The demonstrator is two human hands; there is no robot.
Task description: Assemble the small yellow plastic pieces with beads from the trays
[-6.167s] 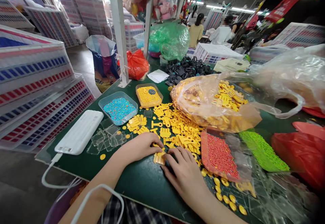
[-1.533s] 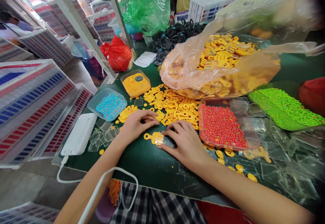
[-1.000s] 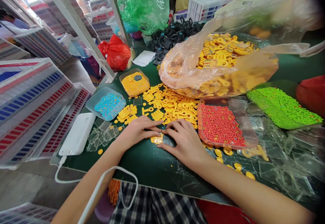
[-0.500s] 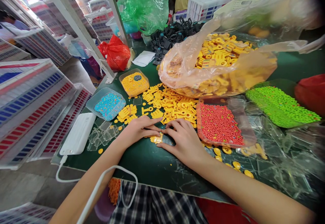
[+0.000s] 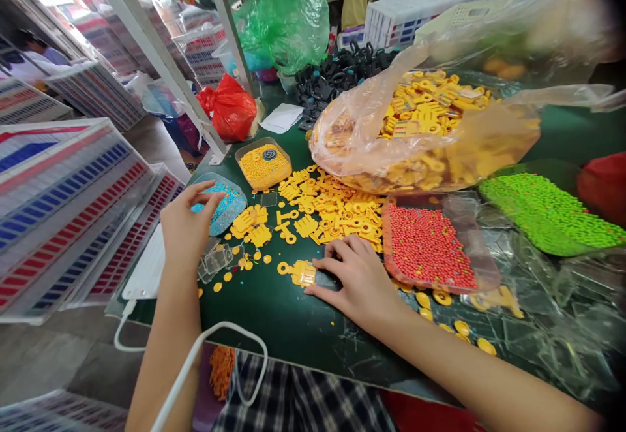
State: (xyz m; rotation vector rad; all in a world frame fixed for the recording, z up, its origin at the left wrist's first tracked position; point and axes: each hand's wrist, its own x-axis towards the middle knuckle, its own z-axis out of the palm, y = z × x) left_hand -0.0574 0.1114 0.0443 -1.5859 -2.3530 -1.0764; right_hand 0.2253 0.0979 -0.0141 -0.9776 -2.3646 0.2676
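On the table, my right hand (image 5: 359, 278) steadies a yellow plastic piece (image 5: 303, 273) with a ring at one end, its thumb and fingertips at the piece's right edge. Clear plastic appears to cover part of that piece. My left hand (image 5: 183, 226) is over the tub of blue beads (image 5: 225, 207), thumb and fingers drawn together at the beads. Whatever is between those fingertips is too small to make out. Behind the hands lies a heap of loose yellow pieces (image 5: 337, 207).
Tubs of yellow beads (image 5: 264, 166), red beads (image 5: 430, 243) and green beads (image 5: 552, 213) stand around. A plastic bag of yellow pieces (image 5: 425, 151) sits behind. Clear plastic pieces (image 5: 215, 262) and a white power bank (image 5: 147, 265) lie left; its cable (image 5: 220, 324) loops across the front.
My left hand has left the yellow piece and moved left to the blue bead tub. My right hand stays at the piece, whose ring end is now uncovered. The view has shifted slightly.
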